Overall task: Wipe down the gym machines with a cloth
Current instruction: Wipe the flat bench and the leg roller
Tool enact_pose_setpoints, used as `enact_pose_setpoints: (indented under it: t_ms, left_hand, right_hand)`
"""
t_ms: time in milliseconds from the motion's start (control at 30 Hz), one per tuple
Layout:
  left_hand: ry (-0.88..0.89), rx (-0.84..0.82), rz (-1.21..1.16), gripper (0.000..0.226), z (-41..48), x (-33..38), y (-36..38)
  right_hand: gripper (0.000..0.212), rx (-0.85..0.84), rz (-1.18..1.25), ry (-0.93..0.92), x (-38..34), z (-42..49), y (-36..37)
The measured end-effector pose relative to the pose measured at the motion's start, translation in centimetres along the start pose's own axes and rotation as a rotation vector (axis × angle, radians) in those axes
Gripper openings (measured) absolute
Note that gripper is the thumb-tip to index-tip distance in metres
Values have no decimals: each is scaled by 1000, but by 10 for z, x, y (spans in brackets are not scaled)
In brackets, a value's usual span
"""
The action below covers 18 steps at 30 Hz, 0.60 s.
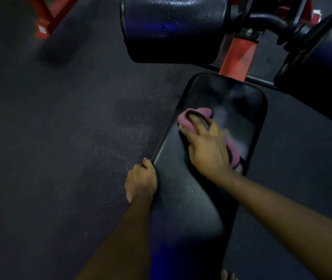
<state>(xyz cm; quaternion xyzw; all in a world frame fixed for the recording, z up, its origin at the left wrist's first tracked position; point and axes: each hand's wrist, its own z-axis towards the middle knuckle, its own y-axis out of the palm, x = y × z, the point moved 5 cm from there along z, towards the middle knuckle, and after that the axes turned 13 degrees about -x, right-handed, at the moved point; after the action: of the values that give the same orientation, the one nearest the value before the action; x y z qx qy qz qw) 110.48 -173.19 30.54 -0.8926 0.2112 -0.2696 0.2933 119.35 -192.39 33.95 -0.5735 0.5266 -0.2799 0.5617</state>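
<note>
I see the pink cloth (pixel 187 120) bunched on the black bench pad (pixel 181 199). The right hand (pixel 207 146) presses it, fingers curled into it, and the left hand (pixel 140 180) grips the pad's left edge (the white label (pixel 42 29) on the red frame (pixel 53 15) is unreadable).

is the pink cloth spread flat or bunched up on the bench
Bunched up: the pink cloth lies in a folded wad under the right hand on the black padded bench seat, not laid flat.

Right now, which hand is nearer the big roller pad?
Right. The right hand holds the cloth on the bench, below the roller pad; the left hand grips its edge farther back.
</note>
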Motion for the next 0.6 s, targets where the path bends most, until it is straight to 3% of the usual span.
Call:
enact_pose_setpoints:
  t_ms: [167,300,433,600]
  left_hand:
    - [11,-4,-3,60,1,-1,0]
    - [19,3,7,59,1,-3,2]
    - [29,-12,-10,59,1,-1,0]
    - [28,-25,-37,59,-4,-1,0]
  right_hand:
    - [62,144,81,496,93,-10,-28]
    - [56,144,229,649,112,66,-50]
    - [62,61,87,383,53,111,-51]
    - [53,-40,-21,-154,-29,19,-6]
